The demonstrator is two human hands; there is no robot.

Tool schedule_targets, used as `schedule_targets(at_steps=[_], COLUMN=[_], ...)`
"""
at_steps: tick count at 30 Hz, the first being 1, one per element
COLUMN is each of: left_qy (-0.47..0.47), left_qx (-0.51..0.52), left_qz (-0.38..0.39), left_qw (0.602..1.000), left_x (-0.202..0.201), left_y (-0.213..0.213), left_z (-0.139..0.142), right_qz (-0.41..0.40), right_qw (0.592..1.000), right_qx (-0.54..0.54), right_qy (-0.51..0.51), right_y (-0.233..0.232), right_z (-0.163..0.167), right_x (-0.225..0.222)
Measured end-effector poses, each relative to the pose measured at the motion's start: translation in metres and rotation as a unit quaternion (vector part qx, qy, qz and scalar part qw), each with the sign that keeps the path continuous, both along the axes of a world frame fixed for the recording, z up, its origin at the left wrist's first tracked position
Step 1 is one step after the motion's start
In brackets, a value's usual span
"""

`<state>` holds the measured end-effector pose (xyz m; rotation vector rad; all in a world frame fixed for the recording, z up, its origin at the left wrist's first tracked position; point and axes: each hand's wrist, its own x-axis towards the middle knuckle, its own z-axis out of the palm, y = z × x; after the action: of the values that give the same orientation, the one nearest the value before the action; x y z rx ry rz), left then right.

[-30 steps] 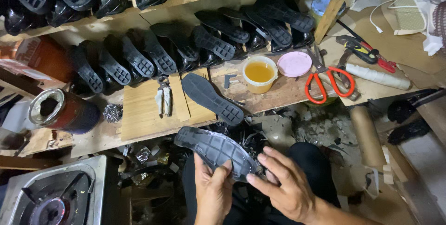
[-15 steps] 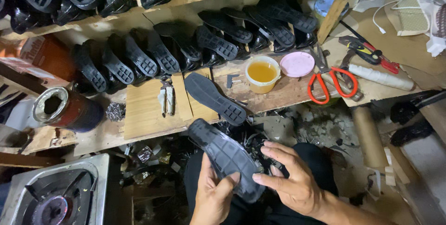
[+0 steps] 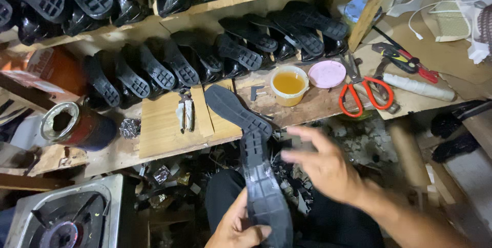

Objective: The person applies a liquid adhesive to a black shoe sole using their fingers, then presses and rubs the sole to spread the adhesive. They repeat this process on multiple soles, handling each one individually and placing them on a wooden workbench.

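- Left hand (image 3: 238, 227) low at the near edge, fingers (image 3: 253, 233) curled round the heel end of a black rubber sole (image 3: 262, 191), thumb across its tread; the sole stands up away from the person.
- Right hand (image 3: 325, 168) just right of that sole, blurred in motion, fingers (image 3: 302, 134) spread loosely and holding nothing; whether they touch the sole's edge I cannot tell.
- Just beyond the held sole's tip, a second black sole (image 3: 233, 108) lies slantwise, tread up, on the wooden worktop (image 3: 164, 130).
- Left of that second sole, a small pair of metal pincers (image 3: 185, 115) rests on a pale board.
- Past the right hand's fingers: a tub of amber liquid (image 3: 289, 84), with a pink lid (image 3: 327, 74) beside it.
- Further right of the fingers, red-handled scissors (image 3: 365, 94) and a white roll (image 3: 417, 87).
- Far to the left of the left hand, an open tin can (image 3: 72, 124) on its side, and nearer, a gas burner (image 3: 66, 222).
- Farthest off, rows of black shoes (image 3: 169, 63) stand on the shelves, soles outward.
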<state>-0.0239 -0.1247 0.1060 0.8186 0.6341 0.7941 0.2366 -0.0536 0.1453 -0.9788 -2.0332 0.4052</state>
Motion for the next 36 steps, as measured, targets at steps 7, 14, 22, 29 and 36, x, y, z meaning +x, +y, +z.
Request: schedule_targets(at_steps=[7,14,22,29,36], left_qy=[0.013,0.001,-0.073,-0.049,-0.017], left_qx=[0.007,0.073,0.044,0.037,-0.017], left_qz=[0.077,0.065,0.042,0.003,0.071], left_qw=[0.997,0.995,0.996,0.998,0.997], left_x=[0.004,0.007,0.001,0.01,0.013], left_y=[0.011,0.005,0.003,0.007,0.016], left_z=[-0.041,-0.056,-0.054,-0.021,-0.009], right_qz=[-0.125,-0.13,-0.145,0.182,0.191], right_qw=[0.985,0.945,0.97,0.963,0.971], right_qx=[-0.023,-0.046,-0.041,-0.183,0.086], right_qy=[-0.115,-0.296,-0.192,0.081,-0.115], right_y=[0.095,0.146,0.143,0.043,-0.009], right_z=[-0.005,0.013,-0.002,0.004,0.002], right_x=[0.015,0.01,0.022,0.01,-0.007])
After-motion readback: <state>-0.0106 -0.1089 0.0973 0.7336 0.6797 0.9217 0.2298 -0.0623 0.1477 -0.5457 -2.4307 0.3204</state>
